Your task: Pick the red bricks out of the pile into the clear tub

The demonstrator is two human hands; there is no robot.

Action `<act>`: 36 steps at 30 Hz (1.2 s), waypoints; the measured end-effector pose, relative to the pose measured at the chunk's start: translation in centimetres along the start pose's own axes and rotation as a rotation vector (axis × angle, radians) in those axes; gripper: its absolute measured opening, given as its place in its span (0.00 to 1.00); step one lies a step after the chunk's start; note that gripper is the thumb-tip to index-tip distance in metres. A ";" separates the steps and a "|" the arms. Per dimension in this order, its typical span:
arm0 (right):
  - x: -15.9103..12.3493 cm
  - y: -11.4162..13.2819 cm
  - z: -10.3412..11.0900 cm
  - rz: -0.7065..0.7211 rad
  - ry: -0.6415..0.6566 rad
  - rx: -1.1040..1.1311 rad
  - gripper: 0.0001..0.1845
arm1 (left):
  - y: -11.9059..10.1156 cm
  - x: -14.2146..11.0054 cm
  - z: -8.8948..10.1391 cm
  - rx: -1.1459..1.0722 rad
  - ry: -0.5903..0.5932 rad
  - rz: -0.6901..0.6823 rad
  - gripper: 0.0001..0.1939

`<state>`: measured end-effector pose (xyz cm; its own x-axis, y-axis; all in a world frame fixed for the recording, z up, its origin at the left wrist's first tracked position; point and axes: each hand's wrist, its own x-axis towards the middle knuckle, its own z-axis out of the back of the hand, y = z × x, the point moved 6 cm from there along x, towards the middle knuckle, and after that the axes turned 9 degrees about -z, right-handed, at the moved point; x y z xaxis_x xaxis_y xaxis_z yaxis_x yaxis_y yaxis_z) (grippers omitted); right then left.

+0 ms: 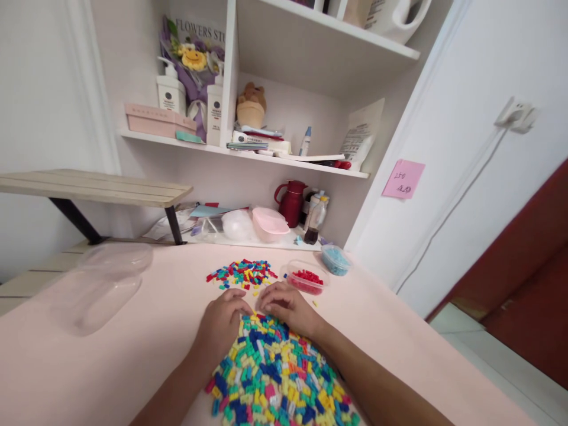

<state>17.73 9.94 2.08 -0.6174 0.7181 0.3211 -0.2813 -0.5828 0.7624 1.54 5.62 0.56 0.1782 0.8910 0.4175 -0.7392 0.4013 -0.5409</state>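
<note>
A large spread of small multicoloured toy bricks [270, 378] lies on the pink tabletop between my forearms. My left hand [222, 319] rests at its far left edge, fingers loosely bent and apart, thumb side toward the bricks. Across from it, my right hand [290, 307] curves over the far end of the spread, its fingers bent but not closed; I see nothing held in it. A red brick lies just below the fingertips. Beyond both hands is a smaller brick pile [244, 272], largely red, blue and green. The undersides of the fingers are hidden.
A clear tub of red bricks [306, 281] stands beyond my right hand, with a tub of light blue pieces [336, 260] behind it. Clear plastic containers [110, 290] lie at left, near a wooden stand [97, 188]. A red jug [291, 204] stands under the shelves.
</note>
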 end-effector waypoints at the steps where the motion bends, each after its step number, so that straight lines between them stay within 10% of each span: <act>1: 0.0 0.1 -0.1 0.006 0.014 -0.017 0.08 | 0.1 0.0 0.0 -0.012 -0.005 0.006 0.23; 14: -0.2 -1.0 -0.1 -0.028 -0.069 -0.172 0.22 | 0.2 -0.1 -0.2 0.015 -0.021 -0.006 0.22; 36: 0.2 -3.6 2.0 -0.269 -0.197 -0.413 0.09 | 0.2 0.0 0.2 -0.068 -0.041 0.025 0.21</act>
<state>20.12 12.90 0.54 -0.3452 0.8976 0.2741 -0.7011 -0.4408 0.5606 1.26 5.67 0.54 0.1323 0.8920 0.4323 -0.6967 0.3939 -0.5995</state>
